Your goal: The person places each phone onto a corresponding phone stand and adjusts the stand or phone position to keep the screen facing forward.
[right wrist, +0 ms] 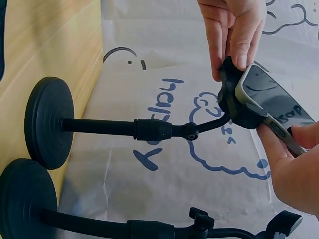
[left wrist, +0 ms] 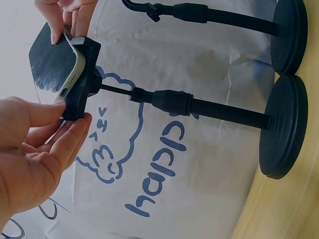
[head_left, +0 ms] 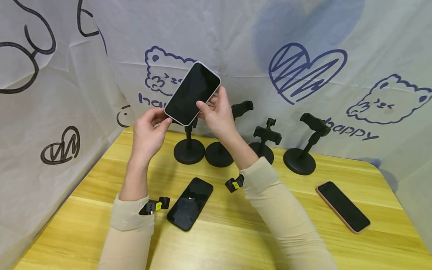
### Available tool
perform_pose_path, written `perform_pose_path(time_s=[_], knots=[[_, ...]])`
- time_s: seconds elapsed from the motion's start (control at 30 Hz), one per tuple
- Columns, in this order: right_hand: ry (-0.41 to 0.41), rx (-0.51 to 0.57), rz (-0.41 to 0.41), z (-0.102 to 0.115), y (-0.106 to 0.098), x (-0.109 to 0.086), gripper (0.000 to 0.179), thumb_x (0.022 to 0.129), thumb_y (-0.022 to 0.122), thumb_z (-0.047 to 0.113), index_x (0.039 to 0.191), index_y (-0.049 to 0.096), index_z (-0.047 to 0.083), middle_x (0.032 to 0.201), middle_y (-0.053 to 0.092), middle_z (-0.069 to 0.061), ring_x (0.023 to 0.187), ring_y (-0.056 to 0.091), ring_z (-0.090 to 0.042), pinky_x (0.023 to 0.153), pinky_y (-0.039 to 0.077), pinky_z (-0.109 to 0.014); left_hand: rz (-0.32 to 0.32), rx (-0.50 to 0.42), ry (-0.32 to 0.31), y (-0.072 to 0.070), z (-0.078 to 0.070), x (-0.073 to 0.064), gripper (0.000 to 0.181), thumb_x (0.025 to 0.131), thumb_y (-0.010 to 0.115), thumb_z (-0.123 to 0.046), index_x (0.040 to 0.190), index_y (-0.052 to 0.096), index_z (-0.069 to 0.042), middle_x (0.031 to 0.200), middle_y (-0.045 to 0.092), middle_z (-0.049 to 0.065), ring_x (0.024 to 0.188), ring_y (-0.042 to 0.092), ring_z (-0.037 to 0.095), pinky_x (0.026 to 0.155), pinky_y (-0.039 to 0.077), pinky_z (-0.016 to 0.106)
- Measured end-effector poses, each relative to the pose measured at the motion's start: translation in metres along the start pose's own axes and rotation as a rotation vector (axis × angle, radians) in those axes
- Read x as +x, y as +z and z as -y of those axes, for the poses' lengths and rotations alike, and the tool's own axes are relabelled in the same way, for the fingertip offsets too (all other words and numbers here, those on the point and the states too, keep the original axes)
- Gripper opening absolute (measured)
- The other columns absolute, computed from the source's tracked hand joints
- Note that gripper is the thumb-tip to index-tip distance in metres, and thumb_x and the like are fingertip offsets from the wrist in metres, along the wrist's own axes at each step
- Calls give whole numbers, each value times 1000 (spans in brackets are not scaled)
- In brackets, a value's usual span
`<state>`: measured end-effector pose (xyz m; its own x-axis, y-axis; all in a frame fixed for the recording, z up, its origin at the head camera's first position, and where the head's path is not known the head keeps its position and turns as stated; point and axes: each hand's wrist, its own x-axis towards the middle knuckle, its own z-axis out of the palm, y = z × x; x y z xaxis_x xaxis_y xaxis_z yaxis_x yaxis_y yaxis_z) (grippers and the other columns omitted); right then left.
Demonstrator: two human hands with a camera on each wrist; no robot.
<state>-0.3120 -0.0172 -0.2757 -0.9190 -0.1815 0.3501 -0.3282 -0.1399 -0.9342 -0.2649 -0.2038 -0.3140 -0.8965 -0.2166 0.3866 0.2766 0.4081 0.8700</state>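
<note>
A phone [head_left: 194,93] in a pale case is held tilted, its dark screen toward me, at the top of the leftmost black phone stand [head_left: 189,152]. Both wrist views show the stand's clamp [right wrist: 229,89] against the phone's back and edges. My left hand [head_left: 147,133] pinches one end of the clamp at the phone's lower corner, thumb at the phone's edge and fingers behind. With my right hand [head_left: 221,118] I grip the phone's right side, thumb over the screen edge and fingers behind it. The phone hides most of the clamp in the head view.
Three more black stands [head_left: 299,162] are lined up to the right along the back of the wooden table [head_left: 236,240]. A black phone [head_left: 190,204] lies between my forearms, and a pink-cased phone [head_left: 342,206] lies at the right. Behind hangs a white cloth [head_left: 236,45] with drawings.
</note>
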Motion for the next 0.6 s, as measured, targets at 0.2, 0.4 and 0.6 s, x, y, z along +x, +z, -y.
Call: perform_pose_path(time_s=[0.2, 0.4, 0.6], knots=[[-27, -92, 11, 0, -2, 0, 50, 102, 62, -3, 144, 36, 2, 131, 67, -23, 112, 71, -34, 88, 62, -42, -10, 10, 9, 1, 1, 1, 27, 102, 66, -6, 128, 68, 3, 124, 69, 17, 117, 68, 27, 103, 55, 36], [-39, -160, 24, 1, -4, 0, 48, 102, 63, -1, 143, 37, 1, 127, 68, -22, 109, 72, -34, 86, 63, -40, -13, 16, 27, 1, 1, 0, 25, 102, 65, -5, 126, 69, 2, 122, 70, 17, 116, 68, 27, 104, 54, 40], [-30, -178, 38, 1, -7, 0, 49, 102, 63, 0, 144, 36, 3, 128, 67, -21, 108, 73, -34, 86, 63, -40, -17, 15, 34, 1, 0, -4, 25, 102, 66, -6, 126, 70, 2, 122, 71, 17, 114, 68, 27, 104, 54, 42]])
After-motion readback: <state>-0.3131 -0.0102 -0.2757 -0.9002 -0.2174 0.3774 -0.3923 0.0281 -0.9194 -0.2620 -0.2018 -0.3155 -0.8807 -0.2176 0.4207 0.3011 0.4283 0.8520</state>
